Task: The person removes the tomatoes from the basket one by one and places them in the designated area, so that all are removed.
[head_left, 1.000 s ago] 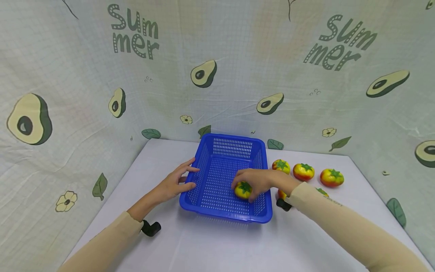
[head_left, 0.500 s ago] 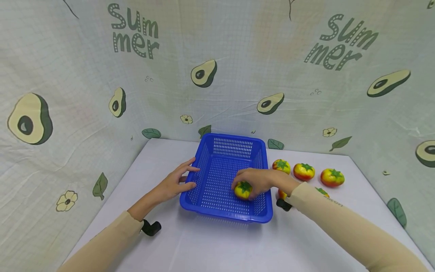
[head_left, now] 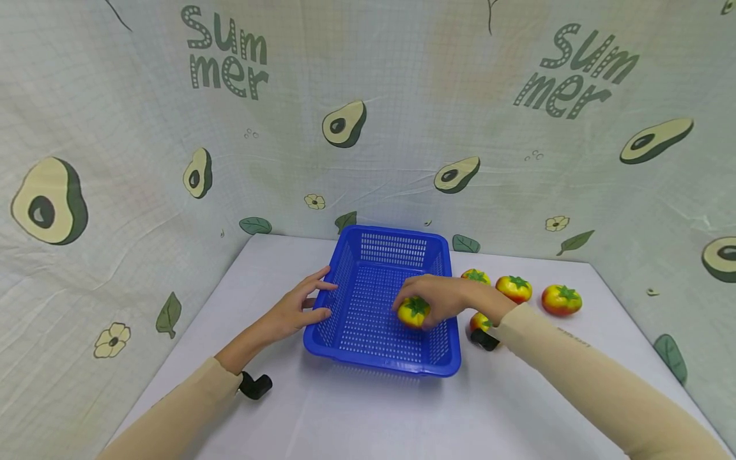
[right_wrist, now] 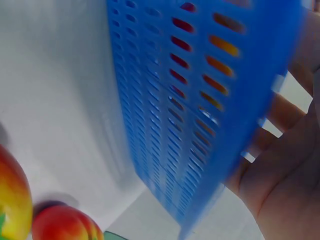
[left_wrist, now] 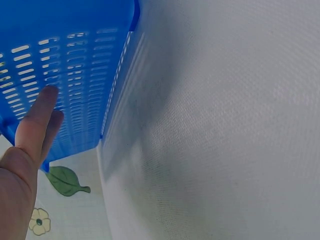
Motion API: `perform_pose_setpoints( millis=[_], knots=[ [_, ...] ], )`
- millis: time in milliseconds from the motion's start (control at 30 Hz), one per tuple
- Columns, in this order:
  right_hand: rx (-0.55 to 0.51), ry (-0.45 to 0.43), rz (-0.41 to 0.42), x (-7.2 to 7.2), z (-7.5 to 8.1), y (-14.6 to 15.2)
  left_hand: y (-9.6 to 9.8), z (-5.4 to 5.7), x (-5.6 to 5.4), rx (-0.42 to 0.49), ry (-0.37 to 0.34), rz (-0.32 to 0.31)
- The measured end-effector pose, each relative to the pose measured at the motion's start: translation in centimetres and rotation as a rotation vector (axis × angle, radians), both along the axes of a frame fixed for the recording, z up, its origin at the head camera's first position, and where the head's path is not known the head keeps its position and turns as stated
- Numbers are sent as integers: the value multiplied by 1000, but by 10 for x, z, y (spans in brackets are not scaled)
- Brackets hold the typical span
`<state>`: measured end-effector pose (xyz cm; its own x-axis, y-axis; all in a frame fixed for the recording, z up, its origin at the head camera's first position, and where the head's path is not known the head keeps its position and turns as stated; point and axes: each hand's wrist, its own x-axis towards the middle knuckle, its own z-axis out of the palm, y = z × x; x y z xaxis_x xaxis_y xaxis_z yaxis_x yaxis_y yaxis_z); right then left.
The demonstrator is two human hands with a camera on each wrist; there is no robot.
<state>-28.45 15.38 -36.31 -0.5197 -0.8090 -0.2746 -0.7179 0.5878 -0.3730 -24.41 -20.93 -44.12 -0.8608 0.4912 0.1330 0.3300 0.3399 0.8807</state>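
Note:
A tomato [head_left: 413,313], yellow and red with a green star-shaped top, is gripped by my right hand [head_left: 439,297] inside the blue plastic basket [head_left: 382,368]. That hand reaches over the basket's right wall. In the right wrist view, patches of yellow and red show through the slots of the wall [right_wrist: 165,100], with the hand [right_wrist: 287,175] behind it; the grip itself is hidden there. My left hand [head_left: 293,310] touches the basket's left rim, its fingers loosely extended. From the left wrist, two fingers [left_wrist: 37,122] are seen against the outer slotted wall.
Several similar tomatoes lie on the white table right of the basket, among them a rear one [head_left: 513,289], the rightmost [head_left: 561,300] and one [head_left: 480,321] near my right wrist camera [head_left: 485,340]. A patterned cloth [head_left: 397,185] hangs behind the table.
My right hand has risen slightly off the basket's floor area with the tomato in its grip, moving a little up and right. The left hand and basket have stayed put.

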Motion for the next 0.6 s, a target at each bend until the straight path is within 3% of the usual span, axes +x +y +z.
perform_pose_setpoints(
  millis=[367,600],
  knots=[
    [-52,7,-80,2,27,14,-1,-2,-1,-8,10,4],
    [-84,48,-60,0,36,23,-3,-5,-3,3,-3,-7]
  ],
)
